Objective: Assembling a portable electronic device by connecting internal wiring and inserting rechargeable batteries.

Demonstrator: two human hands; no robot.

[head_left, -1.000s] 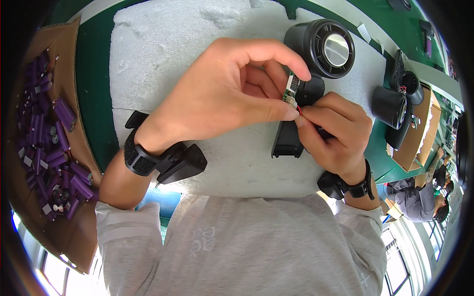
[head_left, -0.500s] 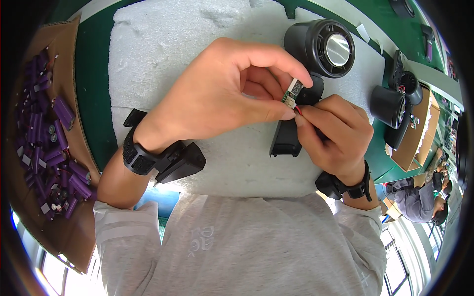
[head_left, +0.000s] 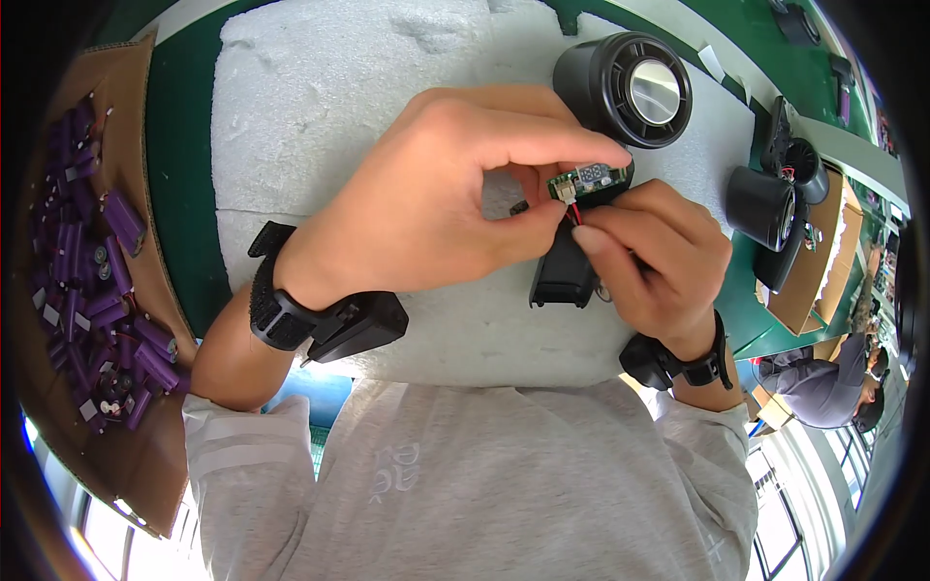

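My left hand point(head_left: 436, 189) pinches a small green circuit board point(head_left: 589, 178) between thumb and forefinger. A small digit display is on its upper face and a white connector point(head_left: 566, 193) on its near edge. Red and dark wires point(head_left: 576, 212) run from the connector towards my right hand point(head_left: 668, 254), whose thumb and fingertips close on them. Beneath both hands lies a black handheld device, its round vented head point(head_left: 625, 89) with a silver disc at the far end and its handle point(head_left: 562, 276) pointing towards me. My hands hide the device's middle part.
White foam padding point(head_left: 291, 126) covers the green table point(head_left: 179, 194). On the left, a cardboard box point(head_left: 126, 465) holds many purple battery cells point(head_left: 121, 218). More black devices point(head_left: 760, 208) and an open carton point(head_left: 823, 281) stand on the right. A person point(head_left: 823, 392) sits farther off.
The circuit board has turned from steeply tilted to nearly level, its display now facing up more. My left hand has shifted slightly, and my right fingertips sit a little lower on the wires.
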